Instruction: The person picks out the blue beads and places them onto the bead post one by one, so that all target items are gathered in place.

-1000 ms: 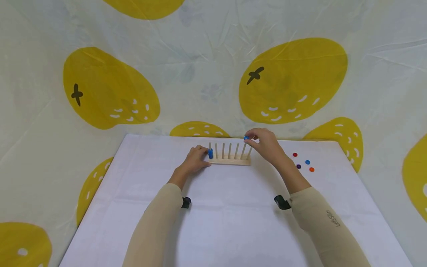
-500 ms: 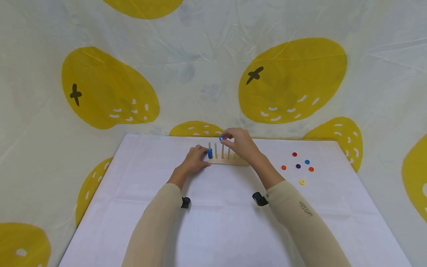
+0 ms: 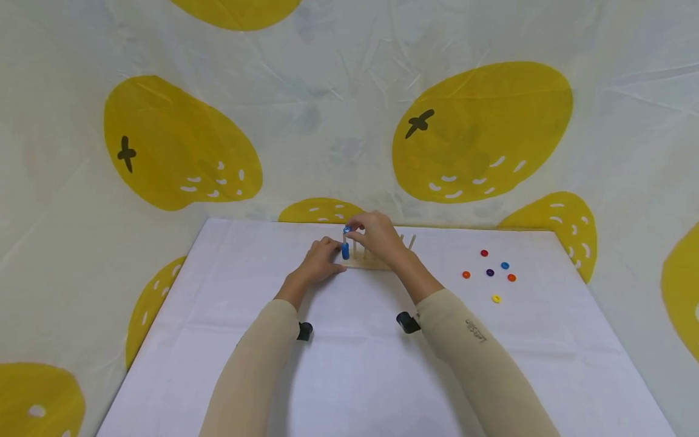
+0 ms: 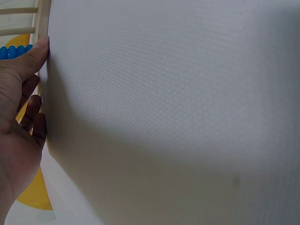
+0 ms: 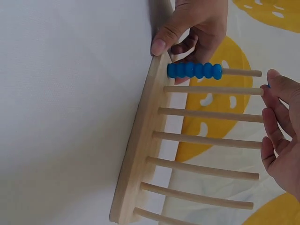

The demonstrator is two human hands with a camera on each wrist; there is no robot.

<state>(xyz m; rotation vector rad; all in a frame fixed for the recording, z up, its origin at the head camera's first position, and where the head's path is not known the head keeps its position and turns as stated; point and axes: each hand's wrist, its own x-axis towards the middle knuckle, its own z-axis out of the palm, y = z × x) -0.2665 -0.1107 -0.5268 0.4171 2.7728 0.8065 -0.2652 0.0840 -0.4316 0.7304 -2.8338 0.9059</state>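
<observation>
A wooden peg rack stands near the table's back edge, with a row of upright pegs. Several blue beads are stacked on its leftmost peg, whose top is bare. My left hand grips the rack's left end, the thumb on the base's front edge and the fingers behind. Between thumb and forefinger, my right hand pinches another blue bead at the tip of that leftmost peg. Whether the peg is inside its hole cannot be told. The right wrist view mostly hides the pinched bead behind the fingers.
Loose beads lie on the white table to the right: a red bead, a blue bead, a purple bead, two orange ones and a yellow bead. A patterned cloth hangs behind the table.
My right hand has carried the blue bead leftward across the rack, from its right end to the leftmost peg. The left hand has stayed at the rack's left end.
</observation>
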